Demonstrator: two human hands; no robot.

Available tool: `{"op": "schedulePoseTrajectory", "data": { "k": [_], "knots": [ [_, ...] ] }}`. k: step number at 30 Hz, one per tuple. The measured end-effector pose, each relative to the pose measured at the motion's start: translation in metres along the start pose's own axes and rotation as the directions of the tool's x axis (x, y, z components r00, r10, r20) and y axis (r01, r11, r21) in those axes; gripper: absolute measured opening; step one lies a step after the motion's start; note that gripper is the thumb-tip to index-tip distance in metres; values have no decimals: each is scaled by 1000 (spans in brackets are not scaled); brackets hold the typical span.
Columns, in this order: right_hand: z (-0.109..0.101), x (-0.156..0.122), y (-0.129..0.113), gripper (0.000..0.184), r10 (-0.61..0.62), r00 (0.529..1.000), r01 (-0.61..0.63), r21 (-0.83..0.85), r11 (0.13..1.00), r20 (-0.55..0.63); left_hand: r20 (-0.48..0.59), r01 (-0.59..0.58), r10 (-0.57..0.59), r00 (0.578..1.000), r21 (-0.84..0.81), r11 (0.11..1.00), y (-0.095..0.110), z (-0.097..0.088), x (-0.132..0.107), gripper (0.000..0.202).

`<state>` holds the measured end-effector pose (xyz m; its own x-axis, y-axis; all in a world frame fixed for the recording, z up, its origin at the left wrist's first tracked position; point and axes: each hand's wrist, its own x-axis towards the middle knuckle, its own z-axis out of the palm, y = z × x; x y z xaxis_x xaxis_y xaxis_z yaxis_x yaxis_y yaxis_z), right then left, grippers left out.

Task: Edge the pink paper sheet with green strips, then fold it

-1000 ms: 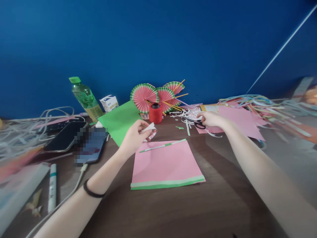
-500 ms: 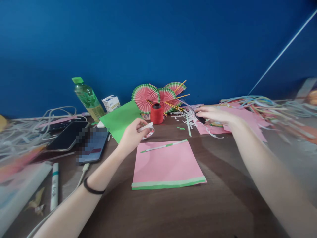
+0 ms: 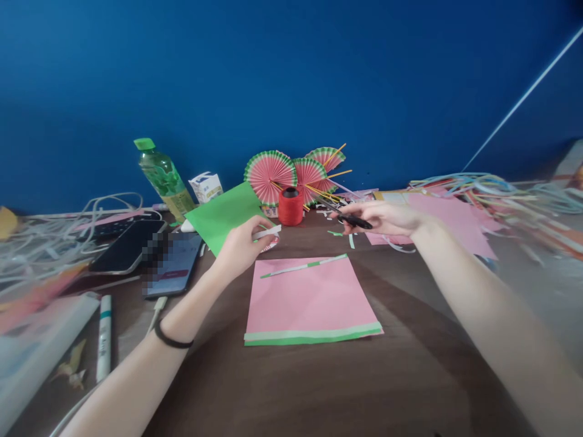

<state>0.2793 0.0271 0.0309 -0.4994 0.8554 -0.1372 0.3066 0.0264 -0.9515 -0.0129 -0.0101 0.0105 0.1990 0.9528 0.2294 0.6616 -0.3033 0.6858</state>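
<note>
My left hand (image 3: pixel 241 243) is closed in a pinch on a white strip (image 3: pixel 268 232), whose free end points right. Just below the fingers shows part of a small round thing with red and white print (image 3: pixel 272 243), perhaps a tape roll. My right hand (image 3: pixel 378 217) grips scissors (image 3: pixel 354 221) by the black handles, and the blades point left toward a red thread spool (image 3: pixel 290 207). In front of both hands lies pink paper (image 3: pixel 310 303) with a green and pale green band on its near edge. A thin green-and-white strip (image 3: pixel 303 266) rests across its far part.
Pleated watermelon-patterned fans (image 3: pixel 271 176) on sticks stand by the blue wall. Green paper (image 3: pixel 225 215), a bottle (image 3: pixel 164 179), a small box (image 3: pixel 206 187), phones (image 3: pixel 175 264) and a marker (image 3: pixel 104 340) are on the left. Pink sheets (image 3: pixel 444 221) and loose strips (image 3: pixel 483 182) lie right.
My right hand has lifted the scissors off the paper scraps and moved them left and toward me. My left hand stays nearly still with the white strip.
</note>
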Motion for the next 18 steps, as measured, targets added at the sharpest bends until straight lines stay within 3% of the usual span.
{"op": "schedulePoseTrajectory", "data": {
  "k": [5, 13, 18],
  "knots": [
    [5, 0, 7, 39, 20, 989, -18, -15, 1000, 144, -10, -5, 6, 1000, 59, 998, -2, -2, 0, 12],
    [16, 0, 4, 33, 122, 918, -26, -251, 968, 376, 62, -96, 86, 994, 184, 978, 5, -3, -2, 14],
    [22, 1, 1, 32, 130, 905, 4, -314, 949, 404, 133, -143, 111, 985, 262, 954, 9, 2, -4, 15]
  ]
}}
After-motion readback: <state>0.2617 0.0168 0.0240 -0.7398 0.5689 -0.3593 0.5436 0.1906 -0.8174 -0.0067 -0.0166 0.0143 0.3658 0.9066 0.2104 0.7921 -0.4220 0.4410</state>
